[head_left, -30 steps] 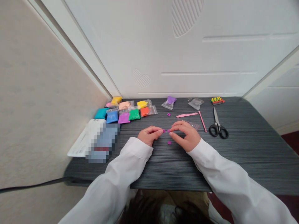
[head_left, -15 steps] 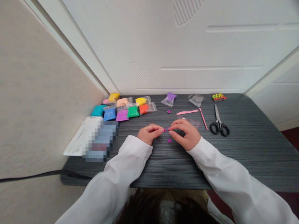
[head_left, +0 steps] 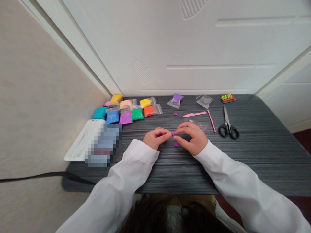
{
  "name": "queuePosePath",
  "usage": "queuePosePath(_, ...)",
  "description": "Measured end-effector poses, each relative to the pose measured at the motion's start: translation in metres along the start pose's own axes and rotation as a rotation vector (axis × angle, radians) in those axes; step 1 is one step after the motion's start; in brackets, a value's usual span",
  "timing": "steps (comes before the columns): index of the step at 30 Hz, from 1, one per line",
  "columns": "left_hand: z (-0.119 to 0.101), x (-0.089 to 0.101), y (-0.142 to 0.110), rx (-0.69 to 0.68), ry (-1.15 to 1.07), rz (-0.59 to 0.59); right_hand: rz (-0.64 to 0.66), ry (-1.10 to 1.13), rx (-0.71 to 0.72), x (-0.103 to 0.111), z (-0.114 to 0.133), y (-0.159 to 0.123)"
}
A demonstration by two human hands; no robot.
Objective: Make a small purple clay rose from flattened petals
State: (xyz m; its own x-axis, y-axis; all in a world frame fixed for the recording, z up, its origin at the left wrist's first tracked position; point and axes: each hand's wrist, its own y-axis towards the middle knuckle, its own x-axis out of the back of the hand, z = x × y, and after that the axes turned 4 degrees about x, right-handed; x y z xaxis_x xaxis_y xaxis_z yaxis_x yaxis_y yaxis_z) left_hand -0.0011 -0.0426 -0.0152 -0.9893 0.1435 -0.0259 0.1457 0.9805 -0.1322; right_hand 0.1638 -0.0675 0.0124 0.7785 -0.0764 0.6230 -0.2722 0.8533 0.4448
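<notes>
My left hand (head_left: 156, 138) pinches a small purple clay piece (head_left: 172, 134) between thumb and forefinger. My right hand (head_left: 191, 138) comes from the other side, its thumb and fingertips closed in on the same bit of clay; the fingers partly cover it. Just under the hands lies a flat purple clay disc (head_left: 176, 144). Farther back on the table is another small purple disc (head_left: 175, 114). Beyond my right fingers a clear protractor-like ruler (head_left: 200, 125) lies partly hidden.
A pink modelling knife (head_left: 194, 114), a thin pink tool (head_left: 211, 121) and black-handled scissors (head_left: 228, 126) lie to the right. Several bagged clay packs (head_left: 125, 117) sit back left, near a white box (head_left: 77, 142). A purple clay bag (head_left: 176, 99) lies at the back of the dark table (head_left: 155, 174).
My left fingertips have shifted slightly right with the clay piece, closing the small gap to my right fingertips. The view has tilted a little; the things on the table stay put.
</notes>
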Motion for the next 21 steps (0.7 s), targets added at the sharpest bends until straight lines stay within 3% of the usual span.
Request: queuePosePath(21, -0.0040, -0.0022, -0.0029, 0.019, -0.027, 0.046, -0.005, 0.012, 0.018, -0.0015, -0.0017, -0.0004)
